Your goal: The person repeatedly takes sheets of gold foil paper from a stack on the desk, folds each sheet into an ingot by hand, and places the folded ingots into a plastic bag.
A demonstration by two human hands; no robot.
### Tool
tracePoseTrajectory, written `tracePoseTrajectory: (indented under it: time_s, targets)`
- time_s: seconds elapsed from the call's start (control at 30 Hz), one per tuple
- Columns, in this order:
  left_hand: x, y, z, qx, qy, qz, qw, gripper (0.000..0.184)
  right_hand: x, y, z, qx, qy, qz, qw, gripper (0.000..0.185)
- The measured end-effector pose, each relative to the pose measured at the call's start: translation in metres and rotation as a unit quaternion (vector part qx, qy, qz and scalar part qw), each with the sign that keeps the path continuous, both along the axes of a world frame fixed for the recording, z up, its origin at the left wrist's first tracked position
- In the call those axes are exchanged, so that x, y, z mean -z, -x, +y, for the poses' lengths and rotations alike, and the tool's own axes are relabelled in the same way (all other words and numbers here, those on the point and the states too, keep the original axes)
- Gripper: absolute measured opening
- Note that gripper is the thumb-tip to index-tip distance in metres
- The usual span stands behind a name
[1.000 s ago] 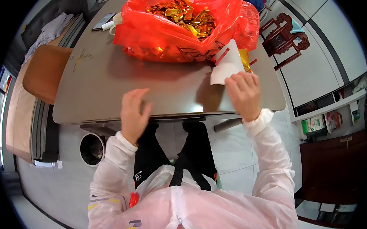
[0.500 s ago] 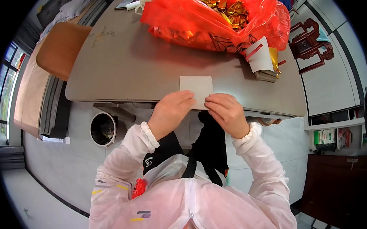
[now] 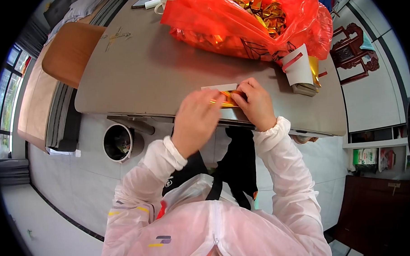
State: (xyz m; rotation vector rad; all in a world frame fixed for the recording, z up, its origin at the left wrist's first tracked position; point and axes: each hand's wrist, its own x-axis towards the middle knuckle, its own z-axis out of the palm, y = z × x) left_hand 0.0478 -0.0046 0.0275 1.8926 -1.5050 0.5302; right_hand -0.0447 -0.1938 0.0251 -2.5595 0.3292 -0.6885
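Note:
At the table's near edge lies a sheet of gold foil paper [image 3: 230, 102], its near part folded over so that the shiny gold face shows; a pale strip of its back is visible along the far side. My left hand [image 3: 196, 121] is at the sheet's left end, fingers bent onto the gold and slightly blurred. On the right end, my right hand [image 3: 258, 106] pinches the folded paper between thumb and fingers. The fingers hide both ends of the fold.
A red plastic bag [image 3: 219, 32] of folded gold foil pieces [image 3: 269, 17] occupies the table's far side. Right of it stands a stack of paper [image 3: 305, 89] with a curled white sheet [image 3: 296, 65]. A brown chair [image 3: 69, 53] and a bin [image 3: 117, 142] are at left.
The sheet lay flat, pale side up; now its near part is folded over, showing gold. Both hands have moved up over the paper, the right one now pinching the fold.

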Motion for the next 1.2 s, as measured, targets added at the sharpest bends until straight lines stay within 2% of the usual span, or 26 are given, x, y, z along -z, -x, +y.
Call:
tracePoseTrajectory:
  time_s: [0.07, 0.2, 0.3, 1.2]
  targets:
    - [0.003, 0.018, 0.002, 0.04, -0.039, -0.046, 0.997, 0.058, 0.001, -0.001, 0.004, 0.013, 0.01, 0.001, 1.0, 0.016]
    - [0.014, 0.033, -0.001, -0.006, -0.129, -0.017, 0.991, 0.071, -0.001, 0.0, 0.009, 0.023, 0.006, -0.013, 1.0, 0.018]
    - [0.019, 0.034, 0.0, -0.008, -0.158, -0.003, 0.987, 0.073, 0.0, 0.001, 0.007, 0.021, 0.017, -0.013, 1.0, 0.021]
    - [0.022, 0.033, 0.003, -0.051, -0.159, -0.043, 0.985, 0.076, -0.002, 0.011, 0.01, 0.026, -0.018, -0.018, 0.999, 0.015]
